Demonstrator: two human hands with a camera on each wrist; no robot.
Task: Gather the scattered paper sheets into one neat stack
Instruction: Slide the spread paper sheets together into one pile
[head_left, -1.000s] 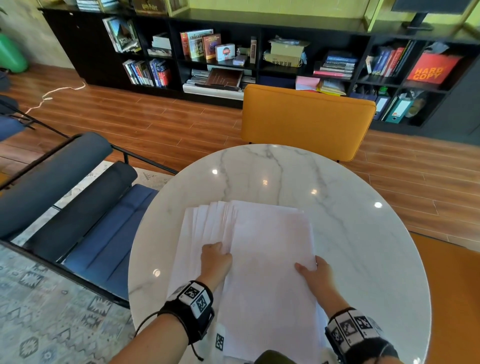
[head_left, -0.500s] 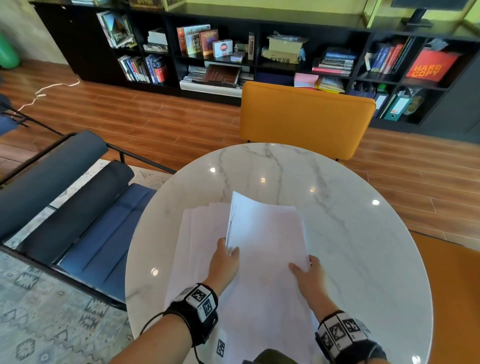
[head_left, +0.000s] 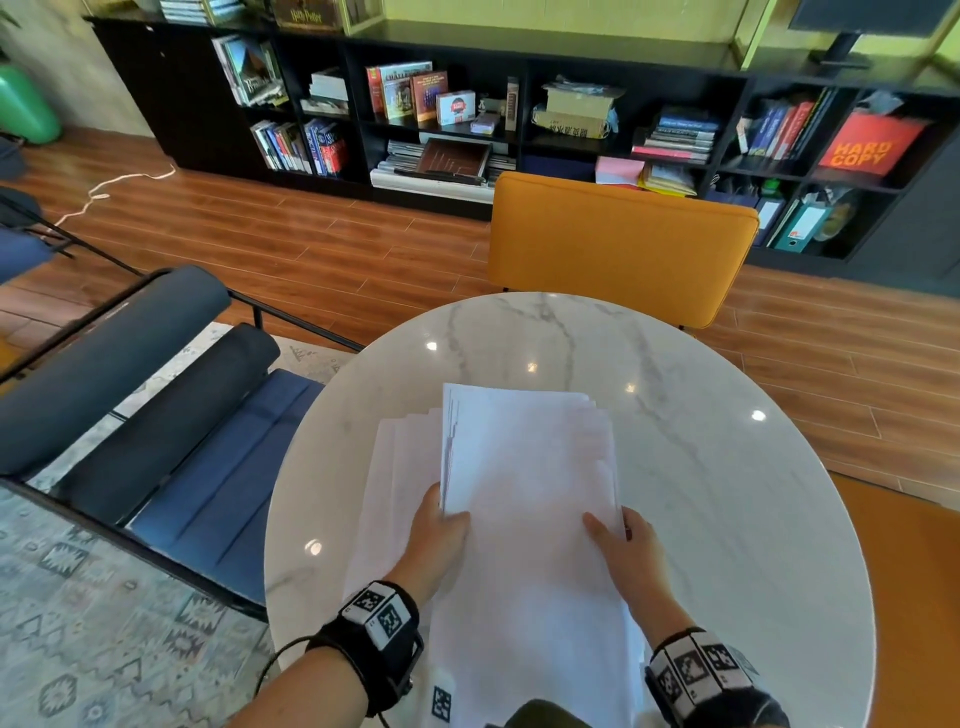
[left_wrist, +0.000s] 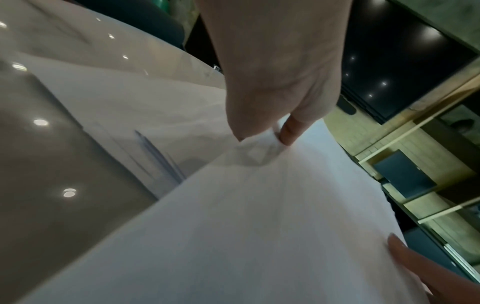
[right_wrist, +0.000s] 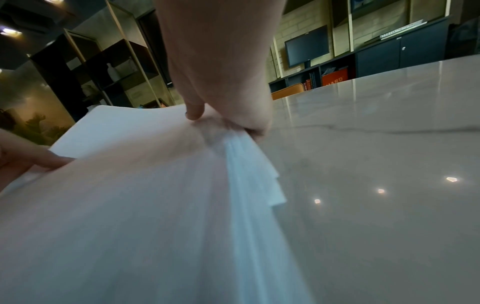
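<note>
A bundle of white paper sheets (head_left: 524, 467) is held between both hands above the round marble table (head_left: 701, 431). My left hand (head_left: 449, 514) pinches the bundle's left edge, thumb on top; the left wrist view shows that pinch (left_wrist: 259, 139) crumpling the paper (left_wrist: 259, 226). My right hand (head_left: 605, 525) grips the right edge, and in the right wrist view its fingers (right_wrist: 221, 123) squeeze the sheets (right_wrist: 130, 205), whose edges fan out unevenly. More fanned sheets (head_left: 400, 467) lie flat on the table, under and left of the bundle.
An orange chair (head_left: 618, 244) stands at the table's far side. A dark blue lounge chair (head_left: 156, 415) sits close on the left. Black bookshelves (head_left: 467, 114) line the back wall. Bare marble shows to the right and beyond the papers.
Both hands went from pressing flat on the sheets to gripping the bundle's side edges. The bundle's left edge rose off the table and the fanned sheets beneath stayed put.
</note>
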